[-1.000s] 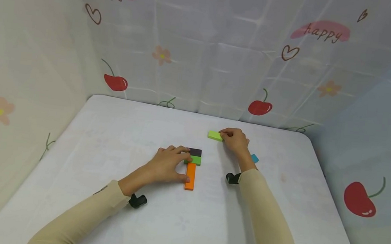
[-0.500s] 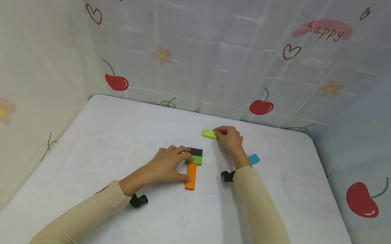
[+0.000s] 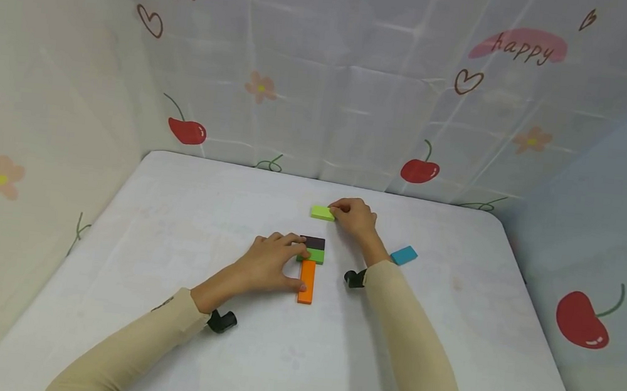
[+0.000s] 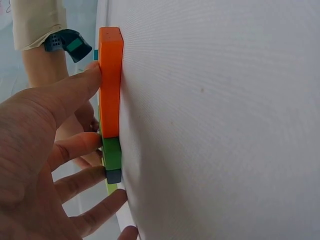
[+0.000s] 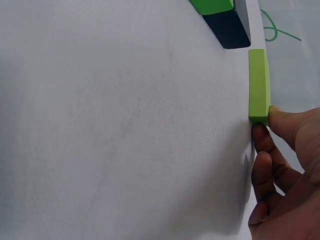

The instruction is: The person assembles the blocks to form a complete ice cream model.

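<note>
Moved leftward over the past half second, the lime block (image 3: 320, 212) is beyond the dark block (image 3: 314, 243), its right end pinched between thumb and fingers of the right hand (image 3: 353, 217). Fingers spread apart, the left hand (image 3: 266, 266) touches the orange block (image 3: 308, 275) and green block (image 3: 316, 256); a blue block (image 3: 404, 255) lies rightward on the white table (image 3: 273, 374).

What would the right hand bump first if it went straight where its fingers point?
Past the lime block the right hand pinches, the way looks free across the white table, as far as the head view shows. The dark block seems off that line, nearer the person, but depth is tricky.
</note>
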Demonstrator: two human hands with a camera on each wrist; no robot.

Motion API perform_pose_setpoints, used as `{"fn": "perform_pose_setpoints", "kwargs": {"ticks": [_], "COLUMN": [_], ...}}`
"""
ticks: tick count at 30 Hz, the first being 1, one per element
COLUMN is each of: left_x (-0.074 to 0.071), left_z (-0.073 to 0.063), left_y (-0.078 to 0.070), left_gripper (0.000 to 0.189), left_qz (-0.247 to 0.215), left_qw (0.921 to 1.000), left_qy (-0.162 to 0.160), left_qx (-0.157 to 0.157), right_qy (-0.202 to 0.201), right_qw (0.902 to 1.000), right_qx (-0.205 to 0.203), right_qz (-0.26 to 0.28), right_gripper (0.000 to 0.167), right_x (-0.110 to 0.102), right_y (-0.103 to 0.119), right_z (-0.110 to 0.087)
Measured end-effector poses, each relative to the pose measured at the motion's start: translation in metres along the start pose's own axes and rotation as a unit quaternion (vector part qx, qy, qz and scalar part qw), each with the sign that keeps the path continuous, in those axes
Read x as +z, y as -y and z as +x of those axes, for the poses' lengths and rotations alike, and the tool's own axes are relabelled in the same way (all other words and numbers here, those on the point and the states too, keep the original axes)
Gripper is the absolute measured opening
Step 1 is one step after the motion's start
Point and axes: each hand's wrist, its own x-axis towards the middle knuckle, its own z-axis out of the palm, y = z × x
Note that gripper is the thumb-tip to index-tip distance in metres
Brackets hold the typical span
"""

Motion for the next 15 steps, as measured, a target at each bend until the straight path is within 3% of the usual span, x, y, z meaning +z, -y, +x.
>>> {"fn": "perform_pose_setpoints", "kwargs": {"ticks": [15], "left_x": [0.000], "left_z": [-0.001], "left_y": [0.001], "left_gripper": [0.066], "left_qz": [0.000], "left_qw": [1.0000], "left_qy": [-0.004], "left_qx": [-0.001], "right_qy": [0.015], "right_qw": [0.9998], "right_qx": [-0.013], "right_qz": [0.002], "right_gripper": [0.025], "right_x": [0.012], "right_y": [0.009], "right_z": [0.006]}}
